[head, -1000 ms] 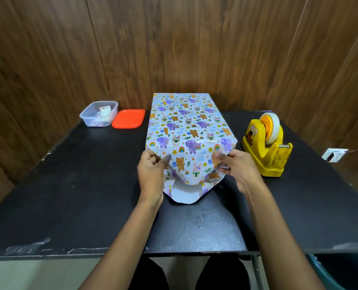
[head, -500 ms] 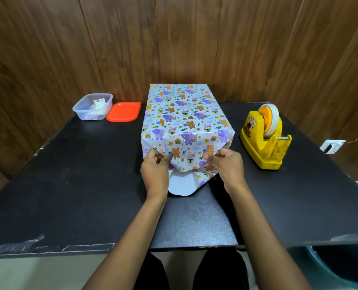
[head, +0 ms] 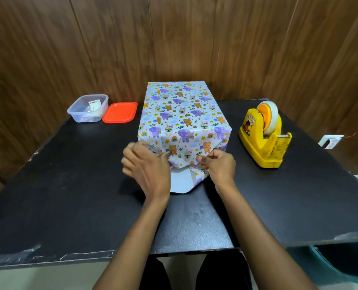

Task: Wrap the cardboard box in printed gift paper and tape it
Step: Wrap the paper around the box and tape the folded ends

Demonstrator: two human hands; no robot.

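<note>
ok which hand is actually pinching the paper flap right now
The right hand, fingers curled on the gift paper at its near end. The left hand is blurred, fingers straighter, only its thumb touching the paper.

The gift paper [head: 182, 114] is pale blue-white, printed with purple elephants, brown bears, rainbows, yellow stars and blue clouds; its loose flap [head: 179, 183] shows a plain white underside. Black desk [head: 69, 174]. Yellow tape dispenser [head: 259, 147] with an orange core. Orange-red lid [head: 120, 112], clear container [head: 84, 114], brown wood-grain wall [head: 111, 49].
</note>
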